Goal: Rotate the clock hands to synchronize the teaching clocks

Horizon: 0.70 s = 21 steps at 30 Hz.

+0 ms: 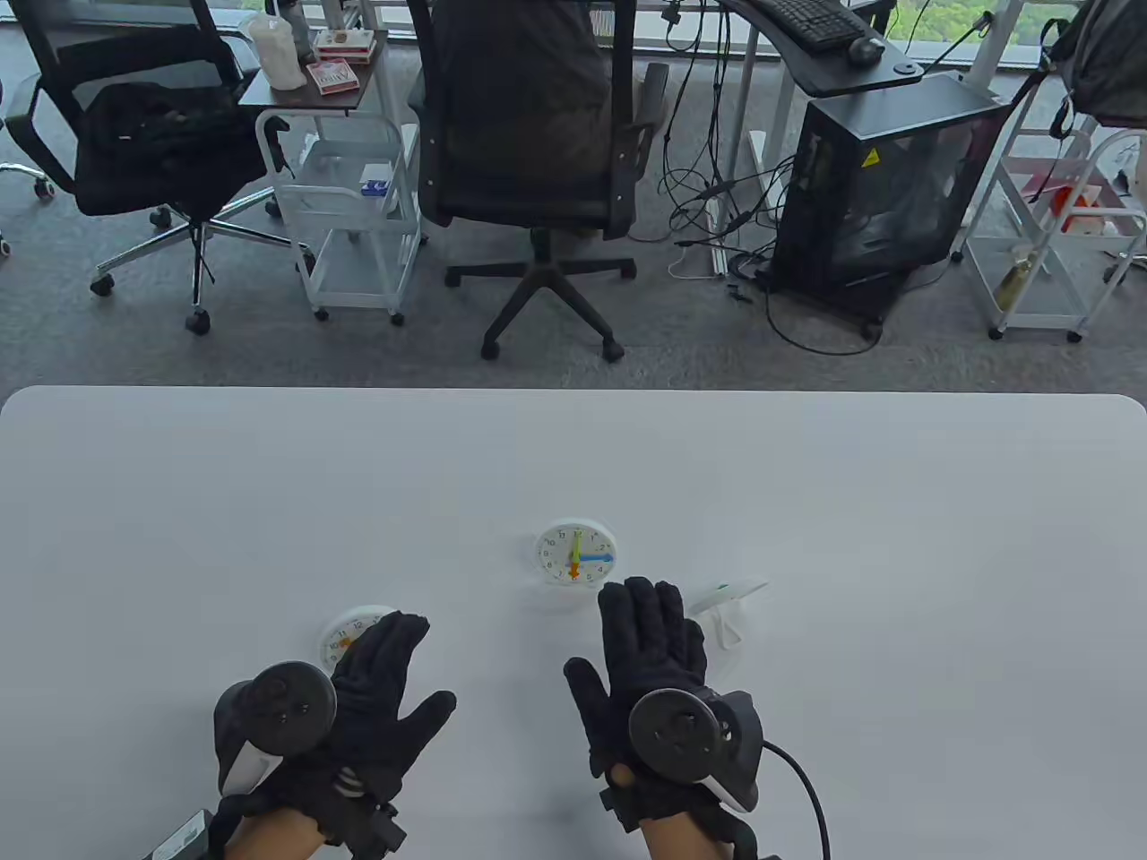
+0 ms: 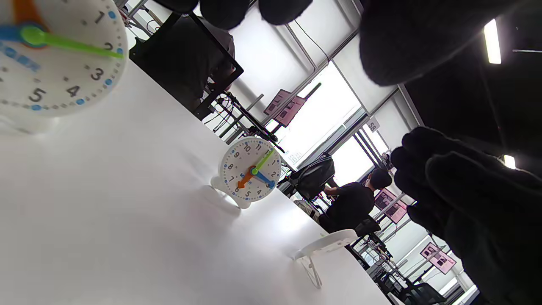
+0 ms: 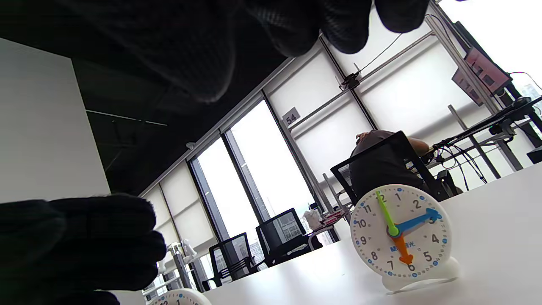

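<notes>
Table view looks steeply down; both tilted, low wrist views share the upright clock (image 1: pixel 575 554).

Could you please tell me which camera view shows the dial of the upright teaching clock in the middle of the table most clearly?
The right wrist view: the middle clock is close, its numerals and three hands legible. The left wrist view shows it smaller and tilted; the table view shows it tiny from above.

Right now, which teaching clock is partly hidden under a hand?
The near-left clock; the left hand covers part of its face. The centre clock stands fully visible.
</notes>
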{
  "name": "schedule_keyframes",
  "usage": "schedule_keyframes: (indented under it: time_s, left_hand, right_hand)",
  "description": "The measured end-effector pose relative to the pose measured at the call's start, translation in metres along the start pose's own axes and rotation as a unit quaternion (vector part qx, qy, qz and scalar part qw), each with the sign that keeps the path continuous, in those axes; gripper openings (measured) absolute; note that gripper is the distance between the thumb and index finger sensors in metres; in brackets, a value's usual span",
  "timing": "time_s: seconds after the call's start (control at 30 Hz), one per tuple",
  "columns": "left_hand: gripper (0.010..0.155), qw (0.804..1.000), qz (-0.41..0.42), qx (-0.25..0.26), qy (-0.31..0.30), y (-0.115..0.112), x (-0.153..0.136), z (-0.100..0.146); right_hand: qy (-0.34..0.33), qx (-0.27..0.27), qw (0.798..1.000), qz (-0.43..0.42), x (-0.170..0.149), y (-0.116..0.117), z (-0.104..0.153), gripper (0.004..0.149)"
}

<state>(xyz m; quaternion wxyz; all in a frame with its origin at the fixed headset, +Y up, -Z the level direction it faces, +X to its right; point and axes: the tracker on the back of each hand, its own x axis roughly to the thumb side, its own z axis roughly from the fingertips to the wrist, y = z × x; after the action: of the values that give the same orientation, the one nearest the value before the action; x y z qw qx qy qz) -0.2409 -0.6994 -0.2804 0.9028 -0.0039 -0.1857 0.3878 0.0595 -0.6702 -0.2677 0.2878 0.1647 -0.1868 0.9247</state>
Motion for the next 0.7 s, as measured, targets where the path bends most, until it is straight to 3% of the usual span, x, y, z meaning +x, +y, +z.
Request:
schedule_keyframes:
  time_s: [0.3, 0.7]
  left_hand:
    - [0.084, 1.000, -0.015, 0.001, -0.006, -0.001, 0.002, -0.001]
    - [0.084, 1.000, -0.001, 0.028, 0.008, 0.016, -0.009, -0.003]
  right_hand:
    - [0.008, 0.006, 1.000, -0.017, -0.004, 0.003, 0.000, 0.076]
    - [0.020, 0.015, 1.000, -0.009, -0.005, 0.004, -0.003, 0.077]
